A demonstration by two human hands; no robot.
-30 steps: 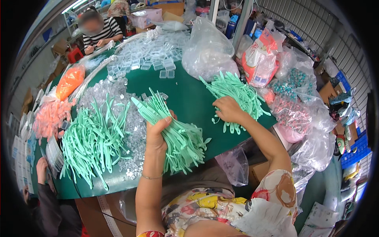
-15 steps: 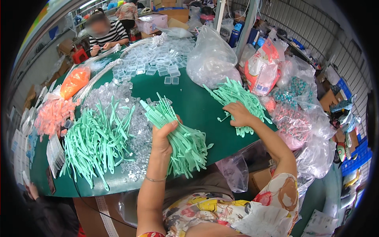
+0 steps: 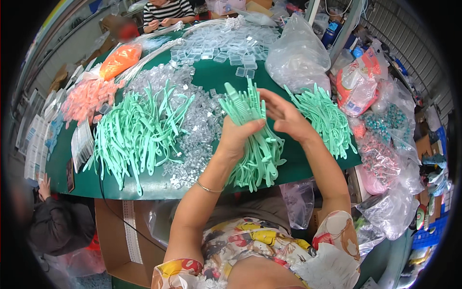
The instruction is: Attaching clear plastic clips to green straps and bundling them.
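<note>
A thick bundle of mint-green plastic straps (image 3: 257,154) is gripped in my left hand (image 3: 236,135), above the table's front edge. The straps stand nearly upright, with ridged ends on top and a fan of loose ends below. My right hand (image 3: 291,118) is beside the bundle's upper right, fingers stretched and apart; it holds nothing, and whether its fingertips touch the straps I cannot tell. Behind that hand lies a smaller strap pile (image 3: 327,120). A larger heap of the same straps (image 3: 134,130) spreads across the left of the table.
Small clear plastic pieces (image 3: 197,130) lie beside the left heap. Coral pieces (image 3: 89,98) and an orange bag (image 3: 120,61) sit farther left. Clear flat boxes (image 3: 221,43) and a big clear bag (image 3: 298,55) are at the back. Bagged beads (image 3: 380,156) line the right. Another person (image 3: 168,12) sits opposite.
My right hand has left the right strap pile and come over to the bundle in my left hand. The whole view has shifted, and the bundle now stands more upright.
</note>
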